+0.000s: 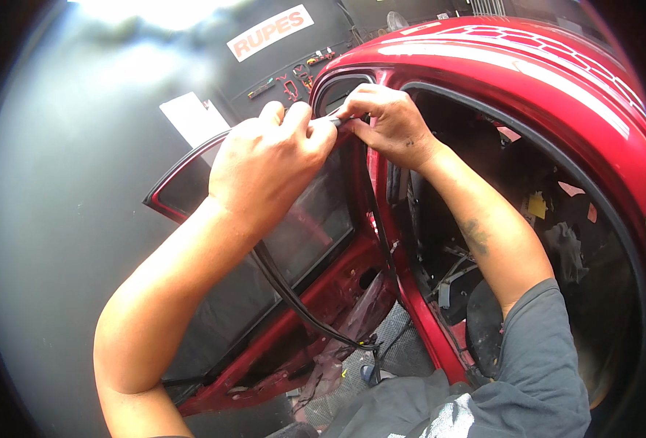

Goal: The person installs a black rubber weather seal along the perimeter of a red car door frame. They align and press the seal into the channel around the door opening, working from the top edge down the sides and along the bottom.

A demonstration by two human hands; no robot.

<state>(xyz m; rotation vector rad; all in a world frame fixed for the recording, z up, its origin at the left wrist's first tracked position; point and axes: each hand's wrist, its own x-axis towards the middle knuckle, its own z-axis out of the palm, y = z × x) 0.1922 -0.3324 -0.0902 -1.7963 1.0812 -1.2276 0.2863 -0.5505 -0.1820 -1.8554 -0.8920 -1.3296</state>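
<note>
Closest in, a dark grey sleeve fills four o'clock while the bare left forearm bends through eight. Just past it, a long black strip hangs in a curve at seven, dropping from behind that forearm. Out at the hands now: the left hand, at eleven, is curled in a fist round a slim black piece, and the right hand, at one, pinches it between thumb and fingers, the piece showing in the short gap at twelve! Whether it joins the hanging strip, the left hand hides. Behind, an open red door sweeps from nine round to six, a red pillar stands at five, a yellow scrap shows in the dark cabin at three, and the glossy roof arches over two. Farthest off, a grey wall at nine, a white sheet at ten and small tools near twelve
</note>
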